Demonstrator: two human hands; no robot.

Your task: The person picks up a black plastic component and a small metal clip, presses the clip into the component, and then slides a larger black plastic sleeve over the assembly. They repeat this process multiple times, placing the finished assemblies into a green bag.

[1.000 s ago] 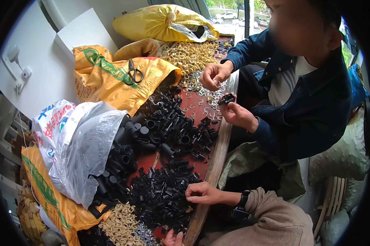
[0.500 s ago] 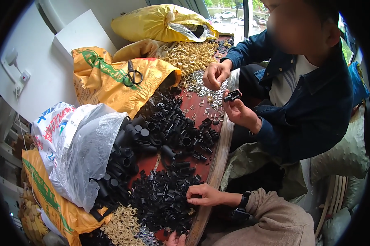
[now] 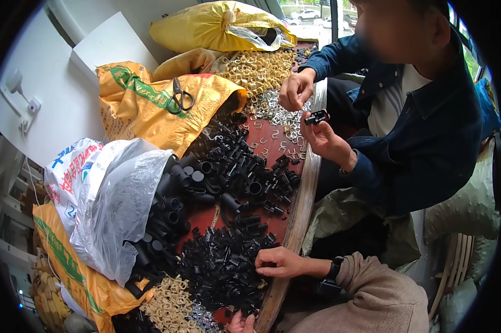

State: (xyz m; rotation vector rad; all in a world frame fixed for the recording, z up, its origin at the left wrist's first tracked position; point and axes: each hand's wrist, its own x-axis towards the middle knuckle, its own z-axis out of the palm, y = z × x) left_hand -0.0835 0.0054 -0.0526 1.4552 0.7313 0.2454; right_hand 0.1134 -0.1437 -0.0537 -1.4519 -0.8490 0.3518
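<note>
My right hand [image 3: 278,262], with a dark watch on its wrist, hovers at the right edge of a heap of small black plastic parts [image 3: 222,261]. Its fingers are curled together, and whatever they may hold is hidden. At the lower edge shows only part of my left hand [image 3: 241,323], finger and thumb drawn close; I cannot make out what is between them. Beside it lie tan plastic rings [image 3: 170,302] and small silvery metal pieces [image 3: 203,320]. Larger black tubes and caps [image 3: 164,211] spill from a white plastic bag [image 3: 109,188].
Across the red tabletop [image 3: 267,147], a co-worker in a blue jacket [image 3: 422,150] holds a black part [image 3: 317,116]. Black scissors [image 3: 179,100] rest on an orange woven bag [image 3: 134,111]. Beyond are brass-coloured rings [image 3: 256,69] and a yellow sack [image 3: 217,28].
The view has shifted slightly. The co-worker has turned the black part a little in the fingers. My hands stay almost in place.
</note>
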